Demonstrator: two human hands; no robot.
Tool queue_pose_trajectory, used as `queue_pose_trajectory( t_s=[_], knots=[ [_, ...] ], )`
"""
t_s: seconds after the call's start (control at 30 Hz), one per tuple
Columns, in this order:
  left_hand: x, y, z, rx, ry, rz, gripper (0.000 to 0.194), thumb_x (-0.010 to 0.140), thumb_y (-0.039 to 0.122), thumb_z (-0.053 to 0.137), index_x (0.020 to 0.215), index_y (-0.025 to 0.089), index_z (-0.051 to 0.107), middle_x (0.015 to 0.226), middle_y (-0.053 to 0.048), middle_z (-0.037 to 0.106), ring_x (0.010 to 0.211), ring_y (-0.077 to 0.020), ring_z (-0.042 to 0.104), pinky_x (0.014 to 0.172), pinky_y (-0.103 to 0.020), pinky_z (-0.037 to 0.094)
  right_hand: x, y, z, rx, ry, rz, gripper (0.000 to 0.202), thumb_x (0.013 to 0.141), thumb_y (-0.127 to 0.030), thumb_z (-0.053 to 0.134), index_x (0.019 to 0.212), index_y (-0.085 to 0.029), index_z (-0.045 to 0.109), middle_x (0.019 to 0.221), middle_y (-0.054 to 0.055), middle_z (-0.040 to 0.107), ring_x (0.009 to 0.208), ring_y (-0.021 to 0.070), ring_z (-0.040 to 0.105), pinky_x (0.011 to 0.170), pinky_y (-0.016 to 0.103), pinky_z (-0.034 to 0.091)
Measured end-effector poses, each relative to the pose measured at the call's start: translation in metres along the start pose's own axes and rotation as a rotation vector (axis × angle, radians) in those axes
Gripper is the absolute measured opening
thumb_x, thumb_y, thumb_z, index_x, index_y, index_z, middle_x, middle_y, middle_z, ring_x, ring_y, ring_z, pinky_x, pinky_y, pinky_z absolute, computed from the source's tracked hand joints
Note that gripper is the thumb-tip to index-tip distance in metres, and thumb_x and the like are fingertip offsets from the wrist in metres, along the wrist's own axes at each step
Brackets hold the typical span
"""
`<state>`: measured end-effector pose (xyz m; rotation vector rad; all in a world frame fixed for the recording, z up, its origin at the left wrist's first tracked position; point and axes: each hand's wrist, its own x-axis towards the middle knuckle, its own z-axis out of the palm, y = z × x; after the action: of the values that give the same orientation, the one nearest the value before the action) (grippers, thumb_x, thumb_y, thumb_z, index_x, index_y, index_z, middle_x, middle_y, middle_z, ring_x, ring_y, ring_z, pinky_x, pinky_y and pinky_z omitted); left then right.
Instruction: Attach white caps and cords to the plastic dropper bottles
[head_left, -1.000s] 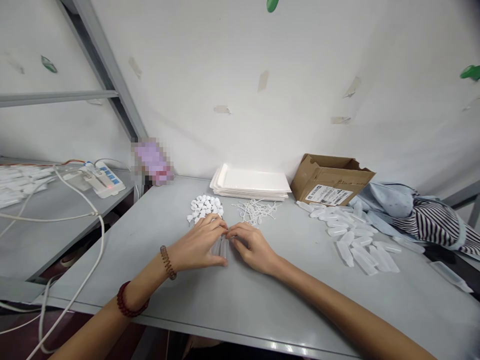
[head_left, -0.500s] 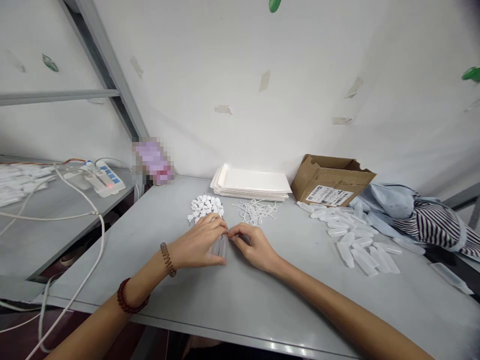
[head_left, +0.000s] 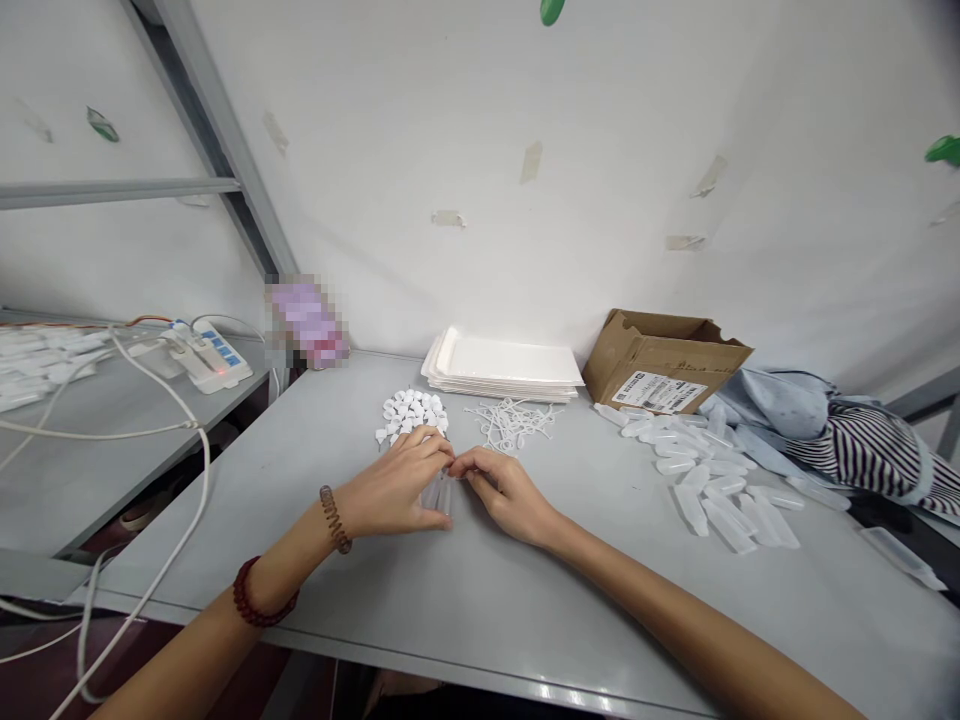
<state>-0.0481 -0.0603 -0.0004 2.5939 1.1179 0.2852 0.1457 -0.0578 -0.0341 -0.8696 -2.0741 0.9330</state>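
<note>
My left hand curves around a few clear plastic tubes lying on the grey table, its thumb and fingers closed along their sides. At the tubes' far end my right hand has its thumb and index finger pinched together, close to the left fingertips. What sits in that pinch is too small and covered to make out. Just beyond the left hand is a heap of small white caps. Beyond the right hand lies a loose pile of thin white looped pieces.
A stack of white flat trays stands against the wall, beside an open cardboard box. To the right, several translucent plastic tubes lie scattered near some folded cloth. A white cable hangs across the table's left side.
My right fingertips have shifted very slightly left, nearer the left fingertips. The left hand and the tubes stay almost where they were.
</note>
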Motion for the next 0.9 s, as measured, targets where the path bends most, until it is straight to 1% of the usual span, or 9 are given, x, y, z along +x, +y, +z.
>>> queue_pose_trajectory(
  t_s=[0.2, 0.47, 0.57, 0.63, 0.73, 0.8, 0.83, 0.9],
  knots=[
    [0.0, 0.0, 0.0, 0.007, -0.006, -0.004, 0.036, 0.07, 0.041, 0.07, 0.097, 0.02, 0.057, 0.108, -0.007, 0.056, 0.109, -0.0284, 0.043, 0.093, -0.041, 0.037, -0.001, 0.0, 0.001, -0.053, -0.013, -0.04, 0.027, 0.084, -0.005, 0.041, 0.094, -0.021, 0.062, 0.093, 0.003, 0.066, 0.085, 0.0154, 0.06, 0.079, 0.031, 0.047],
    [-0.001, 0.004, -0.005, 0.007, -0.067, -0.032, 0.038, 0.07, 0.039, 0.072, 0.099, 0.019, 0.057, 0.11, -0.008, 0.055, 0.112, -0.0295, 0.042, 0.094, -0.043, 0.036, -0.001, 0.0, 0.002, -0.089, -0.006, -0.079, 0.028, 0.082, -0.005, 0.042, 0.094, -0.02, 0.062, 0.092, 0.004, 0.067, 0.083, 0.0153, 0.061, 0.077, 0.029, 0.048],
    [-0.001, 0.003, -0.004, 0.0, -0.046, -0.023, 0.041, 0.07, 0.045, 0.071, 0.1, 0.02, 0.057, 0.11, -0.008, 0.056, 0.111, -0.0294, 0.043, 0.094, -0.042, 0.036, -0.002, 0.0, 0.002, -0.096, 0.03, -0.069, 0.028, 0.082, -0.005, 0.043, 0.092, -0.021, 0.064, 0.087, 0.002, 0.069, 0.078, 0.0151, 0.063, 0.074, 0.029, 0.048],
    [-0.002, 0.002, -0.004, -0.002, -0.037, -0.019, 0.046, 0.068, 0.05, 0.071, 0.101, 0.02, 0.057, 0.111, -0.008, 0.056, 0.113, -0.0296, 0.042, 0.094, -0.042, 0.036, -0.002, 0.0, 0.001, -0.098, 0.08, -0.057, 0.029, 0.081, -0.005, 0.043, 0.089, -0.021, 0.066, 0.085, 0.001, 0.071, 0.078, 0.0155, 0.065, 0.075, 0.03, 0.048],
    [-0.003, 0.0, -0.006, -0.009, -0.022, -0.024, 0.055, 0.067, 0.056, 0.07, 0.106, 0.02, 0.057, 0.114, -0.009, 0.056, 0.114, -0.03, 0.041, 0.094, -0.042, 0.037, -0.001, -0.004, -0.008, -0.093, 0.168, -0.049, 0.03, 0.08, -0.006, 0.042, 0.085, -0.022, 0.067, 0.084, 0.001, 0.072, 0.079, 0.016, 0.066, 0.08, 0.032, 0.047],
    [-0.002, -0.001, -0.01, -0.015, -0.009, -0.03, 0.06, 0.069, 0.058, 0.068, 0.112, 0.02, 0.056, 0.116, -0.009, 0.055, 0.114, -0.0303, 0.041, 0.094, -0.043, 0.038, 0.001, -0.007, -0.019, -0.09, 0.22, -0.049, 0.028, 0.081, -0.008, 0.043, 0.084, -0.022, 0.067, 0.084, 0.001, 0.072, 0.081, 0.0165, 0.066, 0.08, 0.033, 0.048],
    [-0.001, -0.001, -0.012, -0.018, -0.001, -0.034, 0.06, 0.071, 0.058, 0.066, 0.114, 0.02, 0.055, 0.116, -0.01, 0.055, 0.115, -0.0303, 0.041, 0.094, -0.043, 0.038, 0.002, -0.008, -0.027, -0.088, 0.245, -0.05, 0.027, 0.081, -0.009, 0.044, 0.083, -0.022, 0.067, 0.085, 0.002, 0.072, 0.082, 0.0168, 0.066, 0.079, 0.032, 0.048],
    [0.005, -0.002, -0.016, -0.029, 0.021, -0.049, 0.052, 0.077, 0.055, 0.061, 0.114, 0.019, 0.054, 0.115, -0.01, 0.056, 0.115, -0.0292, 0.042, 0.095, -0.043, 0.038, 0.001, -0.01, -0.046, -0.098, 0.306, -0.04, 0.023, 0.082, -0.012, 0.045, 0.083, -0.021, 0.067, 0.085, 0.002, 0.072, 0.083, 0.0172, 0.066, 0.078, 0.031, 0.049]
  ],
)
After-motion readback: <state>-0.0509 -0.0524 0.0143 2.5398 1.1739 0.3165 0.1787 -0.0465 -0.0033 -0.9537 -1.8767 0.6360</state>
